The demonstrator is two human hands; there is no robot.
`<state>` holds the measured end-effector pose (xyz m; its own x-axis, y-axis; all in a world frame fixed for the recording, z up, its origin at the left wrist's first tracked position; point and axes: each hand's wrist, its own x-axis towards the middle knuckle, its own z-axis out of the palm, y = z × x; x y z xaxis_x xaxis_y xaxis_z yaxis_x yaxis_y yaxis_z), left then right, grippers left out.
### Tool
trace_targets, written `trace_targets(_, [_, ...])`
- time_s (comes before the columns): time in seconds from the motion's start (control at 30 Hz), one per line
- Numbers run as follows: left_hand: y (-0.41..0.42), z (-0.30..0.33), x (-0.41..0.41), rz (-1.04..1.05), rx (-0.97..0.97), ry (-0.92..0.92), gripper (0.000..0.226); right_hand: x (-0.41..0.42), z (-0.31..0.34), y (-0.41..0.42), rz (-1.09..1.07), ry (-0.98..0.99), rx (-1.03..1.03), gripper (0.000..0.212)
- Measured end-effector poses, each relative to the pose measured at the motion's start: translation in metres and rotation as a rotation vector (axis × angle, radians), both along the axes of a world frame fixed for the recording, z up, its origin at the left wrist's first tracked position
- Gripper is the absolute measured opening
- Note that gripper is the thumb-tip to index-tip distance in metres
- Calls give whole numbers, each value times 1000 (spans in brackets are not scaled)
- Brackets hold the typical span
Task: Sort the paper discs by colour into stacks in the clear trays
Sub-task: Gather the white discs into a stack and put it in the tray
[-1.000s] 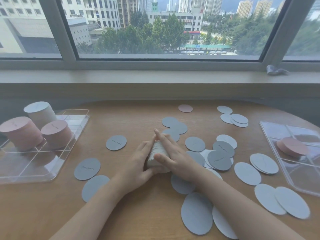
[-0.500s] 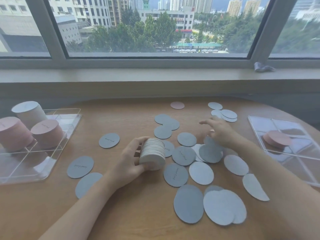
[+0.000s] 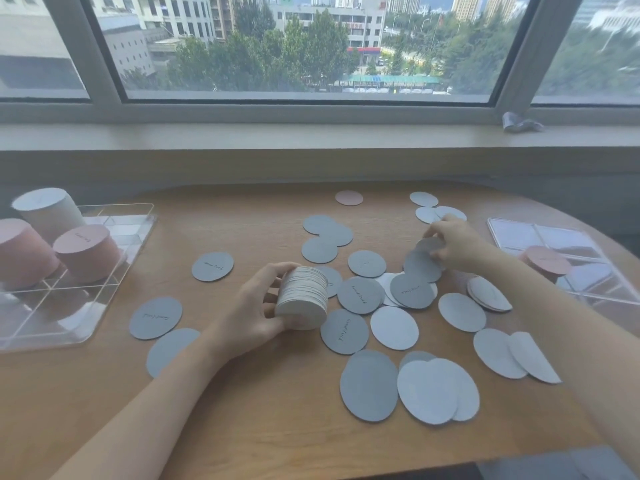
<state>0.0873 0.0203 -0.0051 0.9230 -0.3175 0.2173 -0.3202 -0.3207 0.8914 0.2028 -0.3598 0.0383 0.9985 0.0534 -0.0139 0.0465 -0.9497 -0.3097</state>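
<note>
Clear plastic divided tray (image 3: 114, 271) at the left edge of the wooden counter (image 3: 242, 427) holds three upright stacks: a pink paper-disc stack (image 3: 20, 252) at far left, a pale grey stack (image 3: 46, 214) behind it, and a second pink stack (image 3: 86, 252) beside them. Loose grey paper discs (image 3: 360, 294) lie scattered flat over the counter's middle, some overlapping, a few bearing handwriting; a single pink paper disc (image 3: 349, 197) lies apart near the far edge.

Left hand (image 3: 252, 317), forearm reaching in from the lower left, has its fingers (image 3: 277, 271) and thumb curled round a thick stack of grey discs (image 3: 303, 297) held on its side, its lower edge near or on the counter among the loose discs. Right hand (image 3: 453, 244) reaches further out, arm coming in from the lower right, fingers bent downward and pinching a grey disc (image 3: 429, 244) lifted at an angle over the pile.

Second clear tray (image 3: 519, 233) at the right edge holds a low pink stack (image 3: 545, 263). Behind the counter runs a grey window sill (image 3: 311, 135) with a crumpled scrap of paper (image 3: 519, 123), and the window above looks out on trees and buildings.
</note>
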Motion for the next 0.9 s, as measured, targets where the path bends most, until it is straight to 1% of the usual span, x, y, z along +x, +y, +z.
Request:
trace_targets(0.07, [0, 1, 0, -3, 0, -6, 71, -5, 0, 1, -34, -57, 65, 22])
trace_targets(0.17, [0, 1, 1, -6, 7, -9, 71, -11, 2, 4, -59, -146, 162, 15])
trace_targets(0.23, [1, 0, 0, -7, 5, -7, 72, -16, 3, 7, -89, -272, 231, 14])
trace_targets(0.33, [1, -1, 1, -9, 16, -20, 72, -29, 8, 24, -140, -511, 271, 6])
trace_targets(0.37, [1, -1, 1, -9, 24, -21, 73, -34, 10, 35, -130, -551, 313, 5])
trace_targets(0.4, [2, -1, 2, -8, 30, -20, 73, -40, 12, 49, -99, -549, 385, 5])
trace_targets(0.47, [1, -1, 3, -7, 32, -17, 74, -54, 11, 80, 12, -444, 530, 5])
trace_targets(0.53, [0, -2, 3, -6, 29, -10, 79, -68, 2, 111, 135, -333, 597, 5])
trace_targets(0.6, [-1, -1, 2, -9, 22, 9, 86, -82, -9, 135, 214, -256, 644, 6])
trace_targets(0.67, [-2, -1, 2, -15, 32, 8, 94, -92, -15, 151, 247, -182, 708, 9])
trace_targets(0.73, [-2, -1, 2, -16, 84, -6, 100, -101, -16, 160, 269, -39, 776, 12])
trace_targets(0.77, [-2, -1, 2, -10, 121, -6, 102, -105, -16, 162, 293, 30, 780, 21])
trace_targets(0.8, [-2, -1, 1, -3, 172, -18, 103, -109, -17, 164, 324, 71, 742, 37])
trace_targets(0.87, [-1, -2, 1, 7, 315, -93, 104, -113, -20, 166, 393, 56, 536, 69])
trace_targets(0.9, [0, -3, 1, 6, 393, -131, 104, -114, -24, 168, 427, 8, 413, 81])
